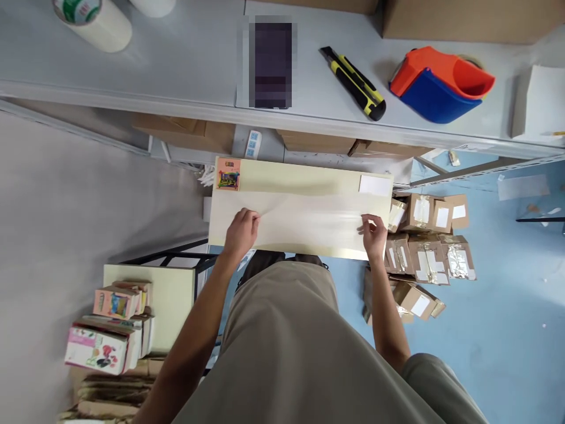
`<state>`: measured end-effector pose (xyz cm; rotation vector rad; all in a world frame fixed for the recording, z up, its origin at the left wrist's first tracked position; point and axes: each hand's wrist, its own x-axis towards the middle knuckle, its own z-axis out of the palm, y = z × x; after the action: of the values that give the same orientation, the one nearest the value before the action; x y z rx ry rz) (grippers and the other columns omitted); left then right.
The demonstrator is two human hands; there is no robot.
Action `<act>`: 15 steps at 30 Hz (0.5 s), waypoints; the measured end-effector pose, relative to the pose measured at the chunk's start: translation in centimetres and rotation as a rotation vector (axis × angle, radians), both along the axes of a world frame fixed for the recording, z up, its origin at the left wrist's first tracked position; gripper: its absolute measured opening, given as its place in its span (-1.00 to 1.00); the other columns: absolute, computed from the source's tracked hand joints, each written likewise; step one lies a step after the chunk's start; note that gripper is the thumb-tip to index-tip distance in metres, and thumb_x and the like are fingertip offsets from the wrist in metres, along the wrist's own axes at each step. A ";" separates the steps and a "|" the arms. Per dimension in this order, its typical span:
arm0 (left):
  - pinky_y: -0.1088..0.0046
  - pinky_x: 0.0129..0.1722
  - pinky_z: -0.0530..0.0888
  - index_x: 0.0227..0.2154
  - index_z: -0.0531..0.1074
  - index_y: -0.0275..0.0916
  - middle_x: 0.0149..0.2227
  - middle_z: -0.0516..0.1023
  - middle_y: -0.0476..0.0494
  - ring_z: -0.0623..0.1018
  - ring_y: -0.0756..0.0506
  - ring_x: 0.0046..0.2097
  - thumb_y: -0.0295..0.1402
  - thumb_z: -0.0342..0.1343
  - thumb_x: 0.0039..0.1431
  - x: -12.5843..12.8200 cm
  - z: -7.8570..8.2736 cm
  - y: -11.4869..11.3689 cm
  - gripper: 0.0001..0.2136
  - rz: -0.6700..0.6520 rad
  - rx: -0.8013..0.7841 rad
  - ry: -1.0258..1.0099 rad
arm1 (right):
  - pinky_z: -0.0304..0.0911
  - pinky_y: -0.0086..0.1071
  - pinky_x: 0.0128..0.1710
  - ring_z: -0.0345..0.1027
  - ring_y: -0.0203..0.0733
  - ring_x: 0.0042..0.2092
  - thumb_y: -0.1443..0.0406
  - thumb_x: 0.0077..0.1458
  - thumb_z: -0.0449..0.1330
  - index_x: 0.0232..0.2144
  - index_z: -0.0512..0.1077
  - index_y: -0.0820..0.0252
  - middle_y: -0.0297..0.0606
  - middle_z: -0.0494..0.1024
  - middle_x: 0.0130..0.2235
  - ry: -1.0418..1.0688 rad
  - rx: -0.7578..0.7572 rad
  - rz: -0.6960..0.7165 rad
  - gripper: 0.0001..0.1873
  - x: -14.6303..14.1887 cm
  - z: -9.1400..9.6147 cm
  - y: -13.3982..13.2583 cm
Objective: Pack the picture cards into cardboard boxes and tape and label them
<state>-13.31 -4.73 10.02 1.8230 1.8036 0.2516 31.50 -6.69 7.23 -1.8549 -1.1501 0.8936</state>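
Observation:
A long flat cream box [300,203] lies crosswise in front of me, below the edge of a grey table [189,70]. It has a colourful sticker [228,174] at its far left corner and a white label [375,184] at the far right. A clear strip of tape runs along its near half. My left hand [241,231] pinches or presses the tape with closed fingers at the left. My right hand [373,233] has its fingers curled on the tape's right end near the box edge.
On the table lie a yellow-black utility knife [354,82], an orange-blue tape dispenser [439,84], a tape roll [95,20], a blurred dark device [272,63] and cardboard boxes. Taped small parcels [430,244] sit on the blue floor at right. Colourful boxes [112,330] are stacked at lower left.

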 end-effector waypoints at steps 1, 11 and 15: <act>0.00 0.28 0.54 -0.14 0.45 -0.09 -0.01 0.57 -0.31 0.56 -0.38 0.13 -0.28 0.01 0.52 1.1 -0.3 0.1 -0.87 -0.011 -0.016 -0.008 | 0.55 -0.30 -0.40 0.59 -0.23 -0.41 -0.05 0.44 0.16 -0.11 0.59 0.09 -0.10 0.69 0.00 -0.048 0.002 -0.002 -0.61 1.1 -0.7 0.0; -0.28 0.52 0.32 0.40 0.39 -0.31 0.53 0.29 -0.65 0.28 -0.59 0.56 -0.30 0.21 0.40 1.0 -7.2 -0.6 -0.45 0.143 -0.179 0.088 | 0.50 -0.24 -0.21 0.59 -0.12 -0.31 0.06 0.39 0.13 -0.12 0.61 0.19 -0.01 0.73 -0.07 -0.258 -0.219 -0.052 -0.62 4.9 -8.9 0.5; -0.44 0.50 0.27 0.55 0.21 -0.44 0.65 -0.05 -0.81 0.03 -0.76 0.65 -0.18 0.26 0.39 -2.8 -8.9 -1.7 -0.21 0.228 -0.321 0.194 | 0.52 -0.13 -0.05 0.55 -0.05 -0.24 0.19 0.33 0.12 -0.11 0.62 0.22 0.03 0.71 -0.08 -0.333 -0.313 -0.082 -0.68 4.1 -10.1 0.7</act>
<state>-16.11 -6.45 1.11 1.4611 2.0511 -0.1312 35.60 -5.99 -2.88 -2.3577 -1.1689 0.7692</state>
